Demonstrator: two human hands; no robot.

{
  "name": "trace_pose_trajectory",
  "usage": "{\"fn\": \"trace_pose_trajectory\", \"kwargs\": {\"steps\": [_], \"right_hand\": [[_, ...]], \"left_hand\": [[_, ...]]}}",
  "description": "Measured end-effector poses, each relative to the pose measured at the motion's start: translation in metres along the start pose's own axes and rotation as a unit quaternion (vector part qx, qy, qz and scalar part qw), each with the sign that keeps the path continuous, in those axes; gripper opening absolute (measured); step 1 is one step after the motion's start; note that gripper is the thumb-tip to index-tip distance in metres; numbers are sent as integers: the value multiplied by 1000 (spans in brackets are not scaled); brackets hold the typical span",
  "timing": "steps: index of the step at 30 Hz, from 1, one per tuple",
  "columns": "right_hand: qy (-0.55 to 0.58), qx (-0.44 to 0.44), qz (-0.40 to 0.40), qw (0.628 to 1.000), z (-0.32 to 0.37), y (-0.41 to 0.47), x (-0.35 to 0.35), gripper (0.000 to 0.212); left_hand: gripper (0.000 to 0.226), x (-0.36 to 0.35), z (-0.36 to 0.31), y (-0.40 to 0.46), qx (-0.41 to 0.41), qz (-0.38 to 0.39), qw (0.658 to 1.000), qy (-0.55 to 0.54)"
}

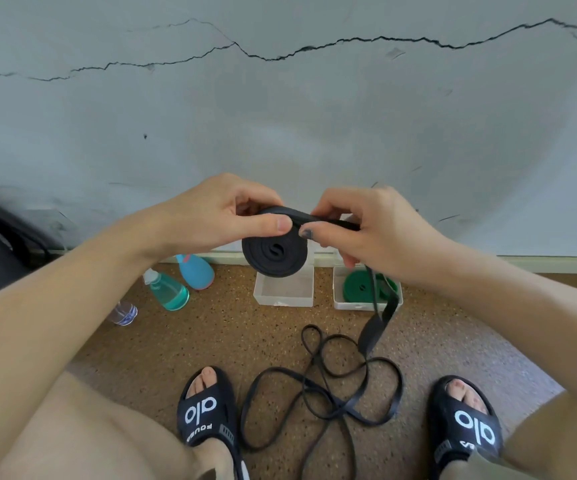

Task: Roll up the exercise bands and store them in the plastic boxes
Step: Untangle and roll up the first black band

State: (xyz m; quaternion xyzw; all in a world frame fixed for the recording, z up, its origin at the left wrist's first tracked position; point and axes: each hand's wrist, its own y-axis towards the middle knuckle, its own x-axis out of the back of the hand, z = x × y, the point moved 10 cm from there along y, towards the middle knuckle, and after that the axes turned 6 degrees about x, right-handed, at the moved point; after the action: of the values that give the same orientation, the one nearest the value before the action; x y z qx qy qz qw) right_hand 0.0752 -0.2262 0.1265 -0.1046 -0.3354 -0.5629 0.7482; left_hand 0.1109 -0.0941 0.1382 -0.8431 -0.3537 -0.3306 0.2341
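Your left hand pinches the black roll at its top edge, thumb across the near face and fingers curled behind, so the coil hangs just below that grip, held up in the air in front of you. Your right hand sits just beside it, fingers curled round the flat strap where it runs off the roll's top, feeding it on under tension. Below that right-hand grip the unwound black band drops down and spreads into a loose tangle of loops on the floor between your sandals, so by the look of it this band is perhaps half wound, with plenty of length left to take up. Well below and beyond the roll stands the left plastic box, open-topped and showing nothing inside that I can make out; it seems the likely home for the black roll once it is finished. Below and beyond your right hand, the right plastic box already holds a rolled green band, so that one looks done. I judge what remains is finishing this roll and seating it in the free box; whether more bands wait out of view I cannot tell.
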Motion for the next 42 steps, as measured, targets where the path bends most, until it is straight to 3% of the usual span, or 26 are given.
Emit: {"fn": "trace_pose_trajectory", "kwargs": {"steps": [4, 8, 12, 16, 19, 22, 24, 28, 31, 34, 37, 42], "right_hand": [[156, -96, 28, 983, -19, -4, -15, 22], [331, -194, 81, 920, -30, -12, -43, 43], [432, -189, 177, 864, -13, -16, -65, 48], [529, -200, 182, 804, -11, -17, -68, 46], [490, -221, 182, 823, -18, -23, -73, 46], [423, -222, 202, 855, -17, -26, -82, 32], [406, -217, 210, 863, -18, -26, -87, 36], [395, -216, 235, 861, -20, -28, -87, 51], [435, -237, 260, 829, -18, -29, -86, 53], [491, -231, 240, 805, -15, -22, -81, 38], [487, -220, 221, 816, -19, -15, -79, 28], [393, -230, 236, 858, -30, -19, -85, 44]], "left_hand": [[39, 3, 1, 1, -3, -14, 1000, 7], [35, 7, 2, 0, -10, -39, 999, -24], [32, 9, 1, -1, -10, -50, 996, -77], [30, 11, -2, -3, -9, -54, 994, -90], [19, 5, -5, -5, 1, -19, 1000, -14], [28, -12, -8, -6, 3, 25, 994, 103], [27, -22, -11, -5, -5, 49, 989, 138], [19, -22, -12, -4, -14, 53, 991, 124], [21, -17, -13, -6, -31, 32, 994, 102], [18, -8, -12, -8, -33, 7, 997, 71], [18, -3, -12, -8, -27, 1, 997, 67], [29, -27, -15, -3, -26, 51, 986, 158]]}}
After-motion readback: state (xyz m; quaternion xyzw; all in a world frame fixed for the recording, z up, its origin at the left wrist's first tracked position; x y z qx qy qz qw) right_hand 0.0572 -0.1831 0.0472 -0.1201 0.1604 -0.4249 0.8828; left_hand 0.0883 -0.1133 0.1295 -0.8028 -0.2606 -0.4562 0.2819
